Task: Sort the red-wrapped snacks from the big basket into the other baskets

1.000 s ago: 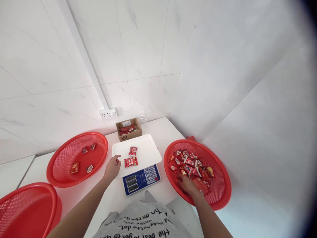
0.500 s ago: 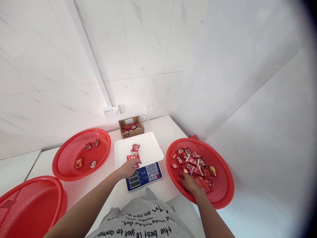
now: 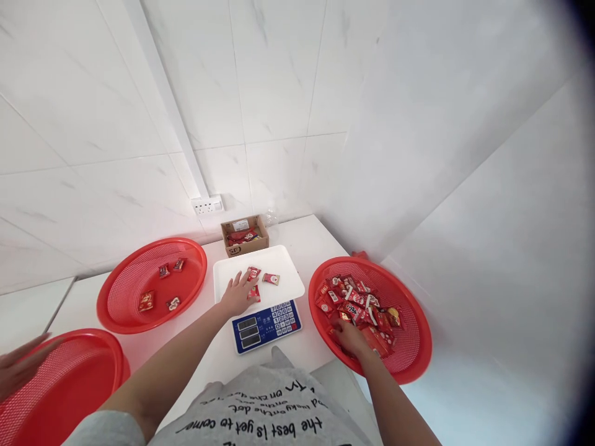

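My left hand (image 3: 237,295) is over the white scale tray (image 3: 289,282), its fingers spread. Beneath and beside those fingers are small red wrapped packets (image 3: 253,273), partly covered by the hand. To their right on the tray lies a separate red and cream packet (image 3: 271,279). My right hand (image 3: 349,338) reaches into the right red basket (image 3: 421,337), fingers curled at the near left of a pile of red snack packets (image 3: 357,310). What those fingers grip is hidden. Below the tray shows the scale's blue keypad panel (image 3: 267,328).
A red basket (image 3: 198,288) with a few scattered packets stands left of the scale. Another person's hand (image 3: 23,362) is over the nearer left basket (image 3: 105,337). Behind the tray sits a cardboard box (image 3: 248,246) of packets against the tiled wall, below a socket strip (image 3: 207,204).
My left hand has opened and shifted slightly up and left on the tray. The red and cream packet now shows there. Another person's hand has appeared at the left. My right hand stays in the basket.
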`<state>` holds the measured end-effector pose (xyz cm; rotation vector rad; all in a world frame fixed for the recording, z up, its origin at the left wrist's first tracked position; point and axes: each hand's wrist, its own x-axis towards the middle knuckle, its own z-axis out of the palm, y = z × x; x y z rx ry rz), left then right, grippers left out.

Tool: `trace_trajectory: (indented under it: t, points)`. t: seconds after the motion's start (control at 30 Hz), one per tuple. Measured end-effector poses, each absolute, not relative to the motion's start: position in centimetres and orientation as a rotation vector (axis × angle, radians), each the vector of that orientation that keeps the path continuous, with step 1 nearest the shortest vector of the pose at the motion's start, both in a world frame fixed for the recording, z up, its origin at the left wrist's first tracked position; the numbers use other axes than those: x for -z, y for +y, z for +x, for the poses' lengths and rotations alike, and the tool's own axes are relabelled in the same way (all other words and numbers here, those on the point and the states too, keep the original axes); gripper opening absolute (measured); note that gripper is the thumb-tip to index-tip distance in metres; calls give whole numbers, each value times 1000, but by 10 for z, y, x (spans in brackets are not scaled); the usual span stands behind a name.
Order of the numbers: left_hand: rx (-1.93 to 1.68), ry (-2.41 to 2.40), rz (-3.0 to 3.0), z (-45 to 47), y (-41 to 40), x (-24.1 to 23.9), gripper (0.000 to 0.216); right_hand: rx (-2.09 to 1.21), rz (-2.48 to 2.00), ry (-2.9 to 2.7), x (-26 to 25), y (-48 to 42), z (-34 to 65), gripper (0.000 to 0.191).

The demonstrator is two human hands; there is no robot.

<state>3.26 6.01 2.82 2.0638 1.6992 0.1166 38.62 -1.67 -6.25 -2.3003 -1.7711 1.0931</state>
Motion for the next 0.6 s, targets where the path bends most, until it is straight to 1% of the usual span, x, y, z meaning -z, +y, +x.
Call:
trace_trajectory:
  t: [0.23,0.43,0.6]
  points:
    - [-134,1837,2097,24,42,-24,65,-1098,-2287,-1792,60,-17,386,19]
    - [-181,1932,2070,37,8,-26,57,-1088,-2282,-1805,61,-16,386,21]
    - [-125,1787,2179,49,4,-26,47,-1085,-2284,-1805,62,-17,386,19]
